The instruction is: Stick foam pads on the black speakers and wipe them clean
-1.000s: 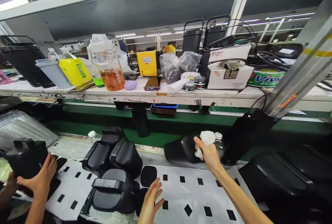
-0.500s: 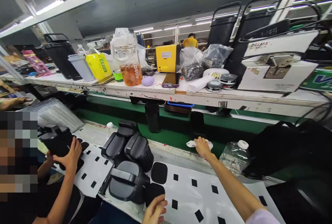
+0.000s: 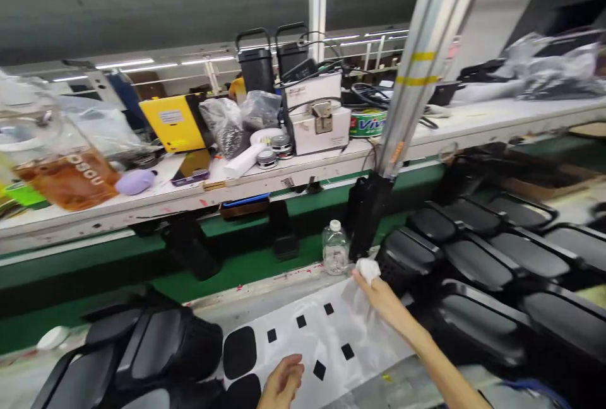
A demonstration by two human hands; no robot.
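White cloth sits pinched in the grip of the right hand, just right of the clear bottle; the left hand rests curled, well below-left of that bottle, its grip unclear.

A long shelf carries a jug of orange liquid, a purple pebble, a phone, a yellow box, plastic bags, a white case and a green tub. A metal post rises through it. Below, a small clear bottle stands by the green belt. Rows of black units fill the right side, and more black casings lie at lower left.
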